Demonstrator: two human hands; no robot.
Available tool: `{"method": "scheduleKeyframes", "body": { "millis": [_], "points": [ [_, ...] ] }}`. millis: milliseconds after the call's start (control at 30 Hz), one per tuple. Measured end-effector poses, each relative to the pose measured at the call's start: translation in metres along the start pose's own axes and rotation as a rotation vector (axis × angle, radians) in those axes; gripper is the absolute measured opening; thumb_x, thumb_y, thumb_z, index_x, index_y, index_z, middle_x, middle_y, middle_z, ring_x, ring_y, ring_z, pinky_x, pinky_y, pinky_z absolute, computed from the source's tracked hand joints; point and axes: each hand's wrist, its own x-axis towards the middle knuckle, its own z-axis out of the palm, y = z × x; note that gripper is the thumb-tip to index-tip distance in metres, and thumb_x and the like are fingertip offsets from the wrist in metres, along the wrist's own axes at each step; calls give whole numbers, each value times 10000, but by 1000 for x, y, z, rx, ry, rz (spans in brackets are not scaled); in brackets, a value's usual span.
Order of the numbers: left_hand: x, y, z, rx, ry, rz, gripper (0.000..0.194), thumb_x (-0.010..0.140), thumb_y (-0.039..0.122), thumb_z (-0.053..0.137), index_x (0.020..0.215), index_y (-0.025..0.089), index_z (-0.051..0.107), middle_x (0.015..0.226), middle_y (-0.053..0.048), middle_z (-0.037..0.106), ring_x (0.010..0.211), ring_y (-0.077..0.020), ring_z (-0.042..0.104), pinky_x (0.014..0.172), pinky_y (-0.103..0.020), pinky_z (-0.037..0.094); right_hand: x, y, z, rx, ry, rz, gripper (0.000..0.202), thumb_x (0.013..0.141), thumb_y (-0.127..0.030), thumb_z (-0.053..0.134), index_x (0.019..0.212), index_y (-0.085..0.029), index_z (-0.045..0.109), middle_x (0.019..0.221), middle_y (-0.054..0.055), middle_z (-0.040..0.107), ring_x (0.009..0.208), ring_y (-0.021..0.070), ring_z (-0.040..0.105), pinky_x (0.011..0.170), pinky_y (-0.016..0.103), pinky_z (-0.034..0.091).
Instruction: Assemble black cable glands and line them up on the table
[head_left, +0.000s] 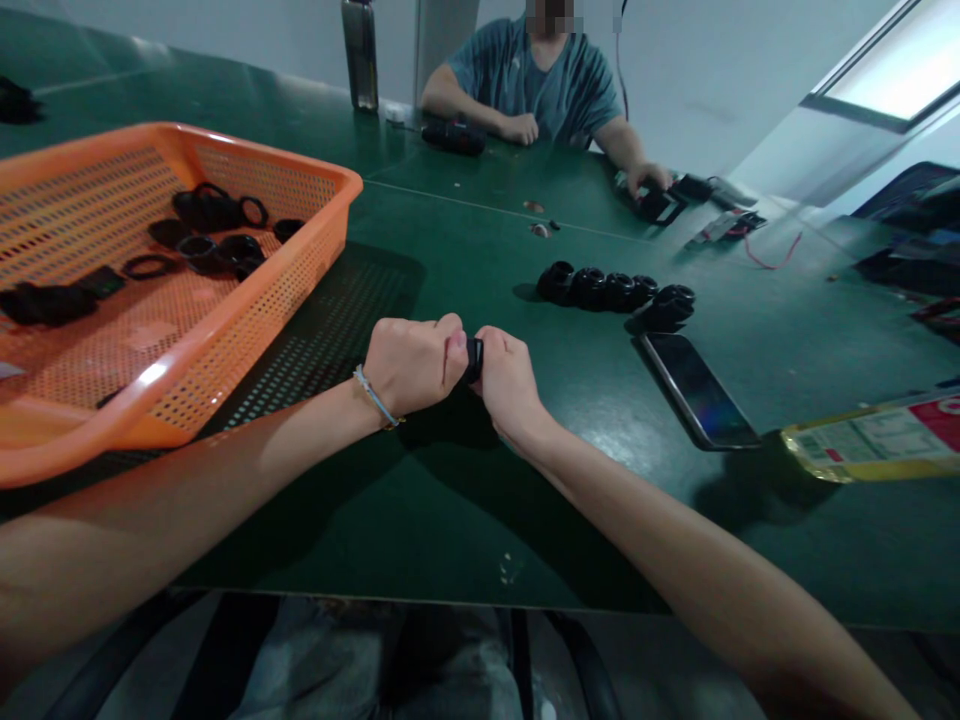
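My left hand and my right hand meet in front of me, just above the green table. Both are closed around one small black part. Only a short piece of it shows between the fists, so its full shape is hidden. A bracelet circles my left wrist. Beyond my right hand stands a row of several black ring-shaped fittings, with another black fitting at its right end.
An orange basket with black rings and parts lies left. To the right are a phone and a yellow bottle. Across the table, a person touches a black device, near a power drill and a dark bottle.
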Motion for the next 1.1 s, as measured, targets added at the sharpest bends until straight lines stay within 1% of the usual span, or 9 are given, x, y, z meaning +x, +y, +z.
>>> {"method": "scheduleKeyframes", "body": {
  "millis": [200,333,467,567,633,700,833,967,1100],
  "points": [
    [3,-3,-1,12,-20,76,463,885,304,184,771,144,603,580,-91,637,531,-212,601,486,-298,341,1,-3,1,80,-48,117,297,844,-287,339,554,-226,336,491,-39,365,457,103,347,421,232,268],
    [3,-2,-1,-43,-42,-14,435,886,299,206,776,157,602,582,-67,637,518,-187,580,477,-277,328,0,-5,0,10,-6,69,281,835,-248,323,556,-226,351,524,-22,408,506,122,388,457,245,288],
    [3,3,1,-325,-13,-226,498,927,383,186,742,167,595,594,-51,626,537,-171,576,479,-259,345,-3,-11,-5,-159,98,-148,263,835,-240,308,578,-227,359,537,-25,388,502,122,367,499,261,259],
    [3,8,4,-639,-63,-389,642,948,461,92,591,180,547,501,-34,562,495,-144,548,465,-244,363,-5,-14,-8,-334,155,-365,195,830,-246,320,648,-231,388,535,-29,386,488,123,347,524,274,232],
    [3,9,5,-735,-88,-458,689,946,479,59,551,184,540,468,-29,545,475,-134,539,462,-239,374,-6,-15,-8,-408,143,-427,159,824,-243,330,680,-229,397,540,-28,396,475,121,344,527,277,221],
    [2,9,7,-681,-54,-479,673,949,453,85,611,173,596,526,-48,604,524,-147,575,496,-246,402,-7,-15,-8,-430,130,-432,161,830,-241,325,685,-228,395,538,-30,392,465,118,345,526,276,217],
    [1,6,8,-396,-17,-421,618,935,359,134,717,138,669,683,-123,698,648,-203,639,574,-289,435,-7,-18,-6,-462,119,-366,180,840,-241,320,675,-229,391,518,-35,365,460,123,326,528,276,208],
    [1,6,8,-233,-40,-368,636,926,314,122,676,131,677,645,-132,697,580,-202,631,532,-286,409,-5,-23,-5,-473,94,-264,193,834,-227,350,647,-227,397,528,-24,384,482,134,325,543,282,217],
    [3,7,6,-98,1,-257,580,909,279,154,735,131,687,603,-112,685,533,-198,621,483,-277,355,0,-21,-5,-343,59,-98,263,828,-200,336,568,-219,366,536,-12,394,507,131,346,532,276,226]
  ]
}}
